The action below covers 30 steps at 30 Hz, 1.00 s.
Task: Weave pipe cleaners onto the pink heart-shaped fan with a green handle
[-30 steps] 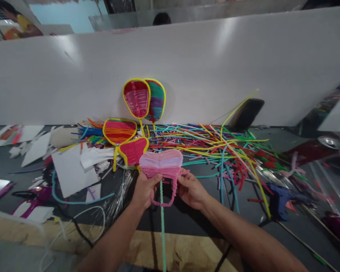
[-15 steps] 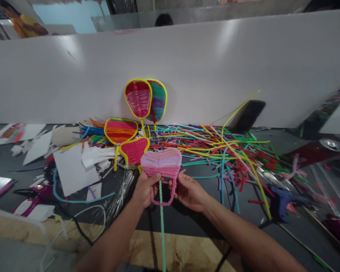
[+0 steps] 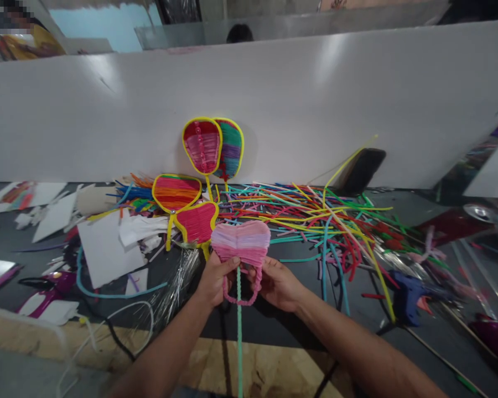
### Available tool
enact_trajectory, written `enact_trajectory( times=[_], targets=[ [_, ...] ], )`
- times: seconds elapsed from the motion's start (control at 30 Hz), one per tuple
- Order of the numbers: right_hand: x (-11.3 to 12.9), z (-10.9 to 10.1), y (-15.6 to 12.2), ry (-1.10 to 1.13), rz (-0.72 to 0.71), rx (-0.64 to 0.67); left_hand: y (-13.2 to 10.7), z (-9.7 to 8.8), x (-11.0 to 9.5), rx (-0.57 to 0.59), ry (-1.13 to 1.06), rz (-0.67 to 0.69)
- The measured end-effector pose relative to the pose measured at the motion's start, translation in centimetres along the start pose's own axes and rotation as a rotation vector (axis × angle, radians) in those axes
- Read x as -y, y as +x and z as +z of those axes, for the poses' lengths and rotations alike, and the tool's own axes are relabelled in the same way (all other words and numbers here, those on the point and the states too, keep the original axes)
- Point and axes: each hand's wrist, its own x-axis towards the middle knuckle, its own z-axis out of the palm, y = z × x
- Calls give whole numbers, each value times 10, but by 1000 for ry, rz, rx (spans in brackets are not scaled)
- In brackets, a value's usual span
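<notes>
Held between both hands is a pink and lilac pipe-cleaner fan (image 3: 240, 240); its lower frame is a bare pink loop. A twisted mint-green pipe-cleaner stem (image 3: 239, 331) runs down from it toward me. My left hand (image 3: 219, 276) is closed on the fan's left side, thumb pressed where the stem meets the pink rows. My right hand (image 3: 280, 283) pinches the right edge beside the loop, its fingertips partly behind it. Just beyond lie a crimson fan with yellow edging (image 3: 197, 222) and an orange-red one (image 3: 177, 192).
Two fans (image 3: 202, 146) lean on the white partition (image 3: 299, 105). Loose pipe cleaners (image 3: 282, 202) spread across the dark table, with a phone (image 3: 362, 170) behind. A blue glue gun (image 3: 409, 296) is at right, a purple one (image 3: 52, 290) at left near white card (image 3: 110, 249).
Both hands and the pink fan have shifted slightly right and down in view. The right fingers have closed in nearer to the fan's edge.
</notes>
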Motion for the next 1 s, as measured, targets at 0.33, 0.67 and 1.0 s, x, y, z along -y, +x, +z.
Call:
enact_trajectory(
  times=[0.33, 0.67, 1.0],
  targets=[
    [3, -1, 1, -69, -40, -15, 0, -3, -3, -13, -14, 58],
    [22, 2, -5, -363, -396, -176, 0, -4, 1, -152, 91, 193],
    [31, 11, -14, -1099, -718, -173, -29, 18, 8, 187, 499, 253]
  ],
)
